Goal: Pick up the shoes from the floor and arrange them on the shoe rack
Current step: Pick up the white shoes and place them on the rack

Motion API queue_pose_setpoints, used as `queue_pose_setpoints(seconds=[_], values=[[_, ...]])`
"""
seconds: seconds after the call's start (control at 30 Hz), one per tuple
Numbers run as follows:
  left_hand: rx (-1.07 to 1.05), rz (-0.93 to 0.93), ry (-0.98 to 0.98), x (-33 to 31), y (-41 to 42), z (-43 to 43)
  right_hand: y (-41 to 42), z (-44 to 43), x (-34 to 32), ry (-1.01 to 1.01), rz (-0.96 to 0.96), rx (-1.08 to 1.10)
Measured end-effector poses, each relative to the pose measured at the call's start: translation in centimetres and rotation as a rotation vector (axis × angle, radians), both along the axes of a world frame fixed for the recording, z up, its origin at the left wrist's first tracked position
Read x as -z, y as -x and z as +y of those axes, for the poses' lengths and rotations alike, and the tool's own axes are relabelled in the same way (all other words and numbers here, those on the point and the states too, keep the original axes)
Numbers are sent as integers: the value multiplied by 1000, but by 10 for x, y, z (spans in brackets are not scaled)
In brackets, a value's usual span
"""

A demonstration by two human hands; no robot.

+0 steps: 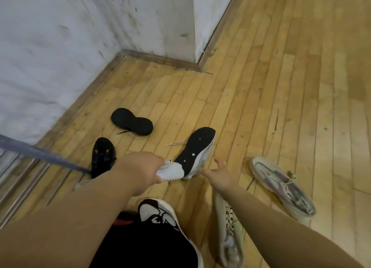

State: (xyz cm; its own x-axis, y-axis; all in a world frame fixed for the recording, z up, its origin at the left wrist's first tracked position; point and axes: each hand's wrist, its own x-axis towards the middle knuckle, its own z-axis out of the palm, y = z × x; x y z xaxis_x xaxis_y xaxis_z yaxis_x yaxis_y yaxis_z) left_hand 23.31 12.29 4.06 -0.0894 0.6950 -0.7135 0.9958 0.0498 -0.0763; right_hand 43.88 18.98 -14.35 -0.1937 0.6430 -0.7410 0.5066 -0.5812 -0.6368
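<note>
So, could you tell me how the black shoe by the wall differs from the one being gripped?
The black shoe is all dark and lies untouched; the gripped shoe has a white heel and side, with the left hand holding its heel. Both show their soles.

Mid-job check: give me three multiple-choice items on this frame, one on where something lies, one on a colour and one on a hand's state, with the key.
1. Where does the all-black overturned shoe lie?
A. on a rack shelf
B. on the floor near the wall corner
C. on a chair

2. What colour is the upturned sole of the white shoe that the left hand grips?
A. red
B. yellow
C. black

3. How is the right hand?
A. open, fingers spread
B. curled round a lace
C. clenched in a fist

Key:
1 B, it lies sole up on the boards close to the corner, apart from both hands.
2 C, the sole facing the camera is black with pale dots.
3 A, the fingers are spread and hold nothing.
</note>
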Motion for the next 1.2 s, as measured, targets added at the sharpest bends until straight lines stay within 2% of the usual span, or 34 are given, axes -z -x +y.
queue_pose_setpoints(seconds=[0.1, 0.2, 0.27, 0.37, 0.43, 0.5, 0.57, 0.6, 0.63, 0.7, 0.87, 0.93, 1.2], values=[[-130, -47, -89, 5, 28, -12, 54, 2, 28, 59, 83, 154], [-216, -112, -127, 7, 46, -18, 90, 1, 46, 55, 34, 332], [-256, -147, -145, 9, 55, -18, 105, 3, 49, 51, -56, 373], [-336, -186, -161, 10, 68, -17, 114, 9, 41, 2, -31, 379], [-378, -207, -164, 9, 78, -16, 108, 15, 25, -209, -65, 319], [-398, -224, -169, 9, 87, -15, 89, 20, 8, -519, -155, 192], [-421, -232, -156, 10, 93, -16, 66, 21, 0, -730, -241, -75], [-430, -227, -140, 11, 94, -17, 55, 19, -1, -769, -266, -209], [-431, -219, -126, 12, 95, -19, 44, 18, 1, -783, -280, -302], [-431, -216, -93, 15, 96, -22, 25, 18, 8, -773, -310, -342], [-411, -228, -47, 18, 94, -23, -4, 18, 24, -512, -368, -420], [-373, -235, -42, 16, 92, -23, -6, 16, 25, -466, -362, -426], [-332, -241, -51, 15, 85, -17, 14, 13, 8, -575, -182, -339]])
